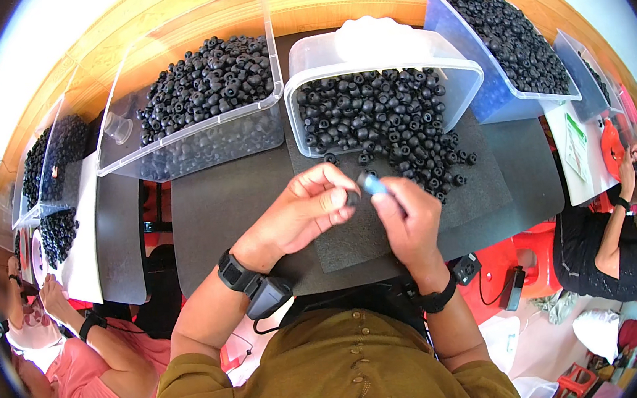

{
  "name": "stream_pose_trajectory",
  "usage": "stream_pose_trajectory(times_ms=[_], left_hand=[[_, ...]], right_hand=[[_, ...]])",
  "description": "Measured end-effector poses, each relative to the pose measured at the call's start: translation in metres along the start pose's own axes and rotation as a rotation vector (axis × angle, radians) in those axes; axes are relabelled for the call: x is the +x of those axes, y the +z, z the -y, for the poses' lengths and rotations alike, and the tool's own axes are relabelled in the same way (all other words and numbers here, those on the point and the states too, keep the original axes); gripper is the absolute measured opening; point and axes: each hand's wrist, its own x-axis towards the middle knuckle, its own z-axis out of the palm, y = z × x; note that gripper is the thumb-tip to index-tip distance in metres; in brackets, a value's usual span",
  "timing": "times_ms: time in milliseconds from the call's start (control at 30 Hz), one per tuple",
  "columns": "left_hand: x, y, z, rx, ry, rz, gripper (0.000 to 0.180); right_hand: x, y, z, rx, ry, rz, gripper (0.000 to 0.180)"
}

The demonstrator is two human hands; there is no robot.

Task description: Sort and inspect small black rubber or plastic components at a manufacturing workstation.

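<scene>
Between the thumb and fingers of my left hand [296, 210] is a small round black part [351, 198], pinched at its edge. My right hand [413, 220] is closed around a slim light-blue tool [373, 185], whose dark tip points toward my left hand. A narrow gap shows between the tool and the part; what the tip is made of is too small to tell. Just beyond both hands, a heap of similar black parts [406, 152], rounded with a hole, spills from a clear plastic bin [468, 81] tipped onto its side over a dark mat [479, 197].
A clear bin [196, 126] of black parts stands at the left, and a bluish bin [493, 98] of them at the right. The dark table [222, 231] ends just before my body. People sit on both sides: a pink-sleeved one [98, 381] left, a dark-clothed one [608, 255] right.
</scene>
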Motion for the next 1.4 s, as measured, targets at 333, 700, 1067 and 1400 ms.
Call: stream_pose_trajectory(times_ms=[333,700,1067,1400], left_hand=[[0.006,-0.003,-0.001,-0.020,-0.001,-0.052,0.013],[0.007,0.006,0.012,0.188,-0.011,-0.018,0.017],[-0.013,0.031,-0.046,0.565,0.311,-0.092,0.011],[-0.021,0.048,-0.105,1.966,0.931,-0.520,0.023]], right_hand=[[-0.004,-0.007,-0.004,0.169,0.044,-0.069,0.021],[-0.004,-0.005,-0.006,0.245,-0.008,0.022,0.022],[-0.010,-0.007,-0.012,0.421,0.221,-0.173,0.007],[-0.010,-0.002,-0.015,0.362,0.131,-0.240,0.008]])
